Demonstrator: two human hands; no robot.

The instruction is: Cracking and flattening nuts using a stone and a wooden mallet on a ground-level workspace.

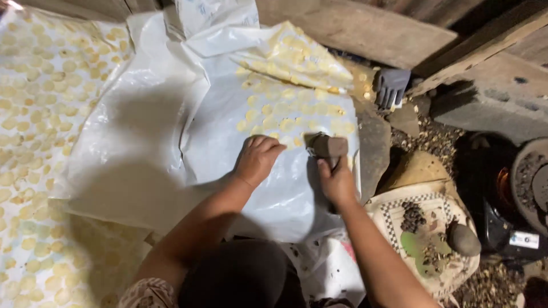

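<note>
My right hand (337,181) grips the handle of a dark stone-headed mallet (327,146), whose head rests on a white plastic sheet (228,114). My left hand (258,157) presses down on the same sheet just left of the mallet head, fingers curled. Several flattened pale yellow discs (285,111) lie in rows on the sheet beyond both hands. A folded sheet with more yellow discs (294,57) lies at the far edge.
Another sheet covered in yellow discs (34,114) spreads at the left. A grey glove (391,86) lies at the back right. A checked cloth with dark seeds and a round stone (463,239) sits at my right. A dark stove pot (528,182) stands far right.
</note>
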